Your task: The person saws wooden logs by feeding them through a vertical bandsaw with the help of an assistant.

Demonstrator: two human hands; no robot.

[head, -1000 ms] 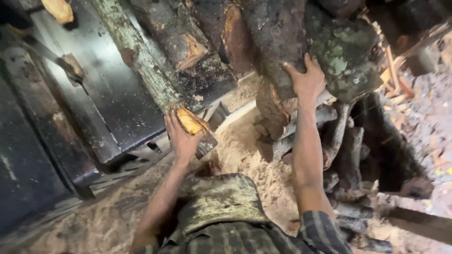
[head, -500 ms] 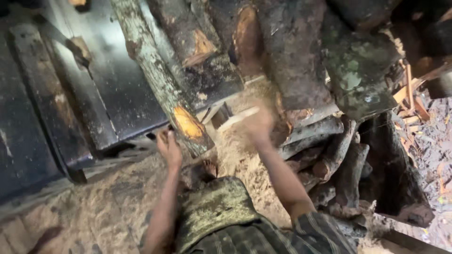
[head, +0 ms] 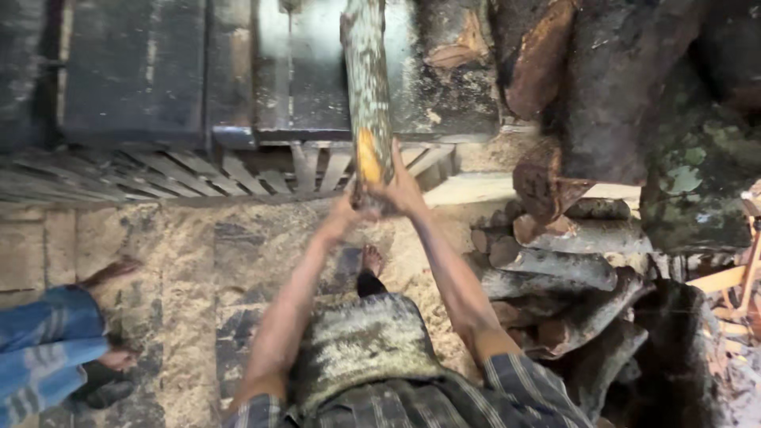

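Both hands have shifted onto one log (head: 366, 95): left hand (head: 346, 212) and right hand (head: 403, 190) grip its end, pointing twelve o'clock. Sawdust risks slipping onto the bare foot (head: 371, 260) at six.

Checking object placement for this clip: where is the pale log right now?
In the head view the pale log lies upper centre on the dark metal bed, its near end gripped by the left hand and right hand.
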